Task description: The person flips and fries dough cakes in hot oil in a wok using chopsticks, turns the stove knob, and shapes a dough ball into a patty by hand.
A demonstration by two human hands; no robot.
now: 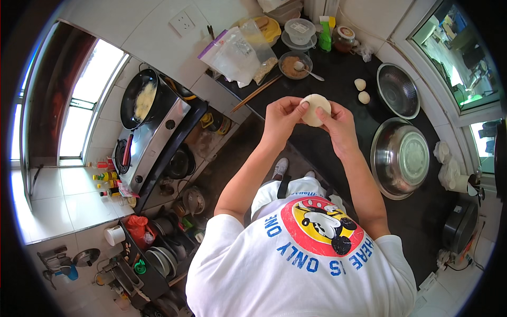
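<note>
A flattened round of pale dough [315, 111] is held up over the near edge of the dark counter. My left hand [286, 115] grips its left side, and my right hand [336, 121] pinches its right side with the thumb on top. Two small dough balls [362, 91] lie on the counter to the right of my hands. Beyond the hands stands a bowl of brown filling [291, 66] with a metal spoon [311, 73] resting in it. A pair of wooden chopsticks [255, 94] lies by the counter's left edge.
An upturned steel basin [410, 154] and a perforated steel bowl [388, 93] stand on the right. Plastic bags [237, 53], lidded containers [300, 31] and a glass jar [344, 37] are at the back. At left, a wok [128, 99] with food in pale, bubbly liquid sits on a gas stove [152, 146].
</note>
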